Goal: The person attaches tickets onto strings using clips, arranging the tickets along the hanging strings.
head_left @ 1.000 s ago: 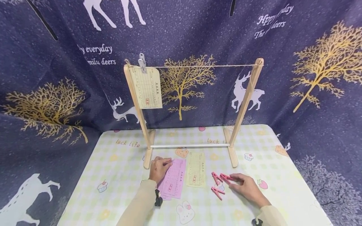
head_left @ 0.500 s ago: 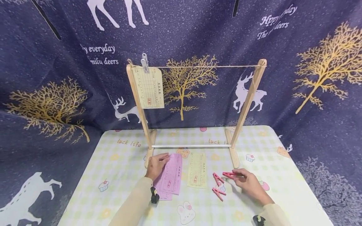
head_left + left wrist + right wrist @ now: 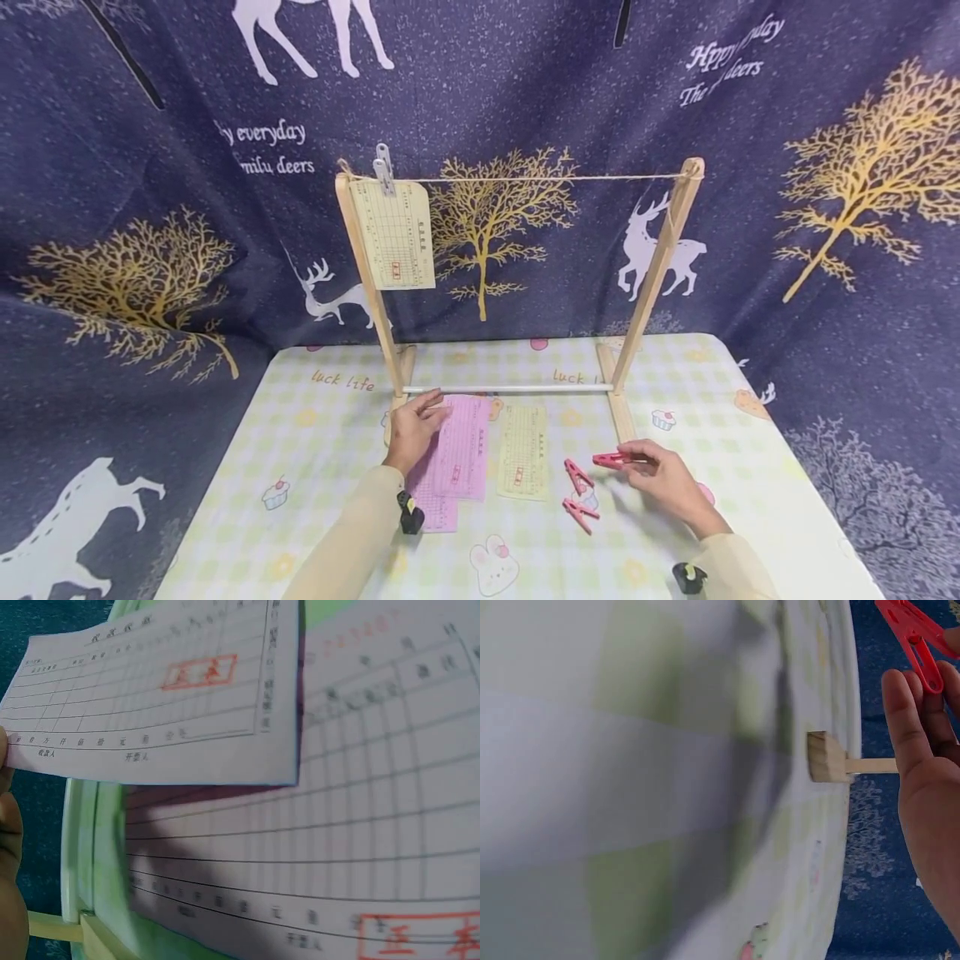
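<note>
My left hand point(image 3: 411, 431) pinches the edge of a pink printed slip point(image 3: 467, 446), which is raised above another pink slip point(image 3: 435, 512) on the table. In the left wrist view the held slip point(image 3: 150, 705) overlaps the lower one, with a gap of shadow between them. A red clothespin point(image 3: 609, 460) is between the thumb and fingers of my right hand point(image 3: 663, 479); the right wrist view shows that clothespin point(image 3: 915, 637) at the fingertips. Two more clothespins lie left of this hand, an upper one point(image 3: 578, 476) and a lower one point(image 3: 580, 515).
A yellow slip point(image 3: 522, 454) lies mid-table. Behind it stands a wooden rack point(image 3: 651, 275) with a string point(image 3: 510, 177) across its top and a white bar point(image 3: 510, 387) low down. A grey clip point(image 3: 384, 171) holds another yellow slip point(image 3: 393, 237) at the string's left end.
My left hand has drawn the upper pink slip off the lower one, up and away toward the rack. My right hand has picked up a clothespin from the group and moved slightly forward.
</note>
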Motion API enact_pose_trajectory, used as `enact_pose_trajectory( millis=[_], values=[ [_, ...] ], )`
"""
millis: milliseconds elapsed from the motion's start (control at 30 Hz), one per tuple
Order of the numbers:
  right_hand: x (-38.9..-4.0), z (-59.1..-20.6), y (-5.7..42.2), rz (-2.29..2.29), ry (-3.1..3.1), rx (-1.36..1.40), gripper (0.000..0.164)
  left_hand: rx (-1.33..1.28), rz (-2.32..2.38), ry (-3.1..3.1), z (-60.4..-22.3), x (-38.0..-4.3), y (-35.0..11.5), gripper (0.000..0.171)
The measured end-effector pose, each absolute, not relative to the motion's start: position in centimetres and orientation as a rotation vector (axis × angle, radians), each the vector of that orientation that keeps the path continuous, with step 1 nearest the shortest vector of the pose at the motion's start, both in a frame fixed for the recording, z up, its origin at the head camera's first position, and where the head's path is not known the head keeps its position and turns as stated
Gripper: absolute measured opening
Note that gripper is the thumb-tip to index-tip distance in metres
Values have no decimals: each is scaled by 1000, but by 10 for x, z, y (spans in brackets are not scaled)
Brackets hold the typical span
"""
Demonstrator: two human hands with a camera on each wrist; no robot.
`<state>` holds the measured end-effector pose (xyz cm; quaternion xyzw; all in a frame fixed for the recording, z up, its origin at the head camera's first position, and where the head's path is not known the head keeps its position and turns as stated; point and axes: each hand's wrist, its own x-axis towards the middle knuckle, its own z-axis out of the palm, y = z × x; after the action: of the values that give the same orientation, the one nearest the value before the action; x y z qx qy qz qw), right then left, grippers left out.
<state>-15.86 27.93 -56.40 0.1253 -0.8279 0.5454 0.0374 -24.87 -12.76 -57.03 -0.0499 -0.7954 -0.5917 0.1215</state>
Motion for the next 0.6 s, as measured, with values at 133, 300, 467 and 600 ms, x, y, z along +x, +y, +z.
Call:
enact_pose_trajectory(
  millis=[133,300,467,600],
  values=[
    [-160,-557,278,1678,-2528,409,37,-111,-1783,-2281,-564,-250,-127,39],
    [-161,-547,279,1646,-2512,431,36,-98,-1760,-2279,-558,-249,-127,33],
    [-163,-538,281,1639,-2497,473,36,-110,-1764,-2279,-553,-247,-129,30],
    [-166,-533,283,1676,-2501,494,33,-126,-1720,-2296,-548,-247,-131,27]
  ],
)
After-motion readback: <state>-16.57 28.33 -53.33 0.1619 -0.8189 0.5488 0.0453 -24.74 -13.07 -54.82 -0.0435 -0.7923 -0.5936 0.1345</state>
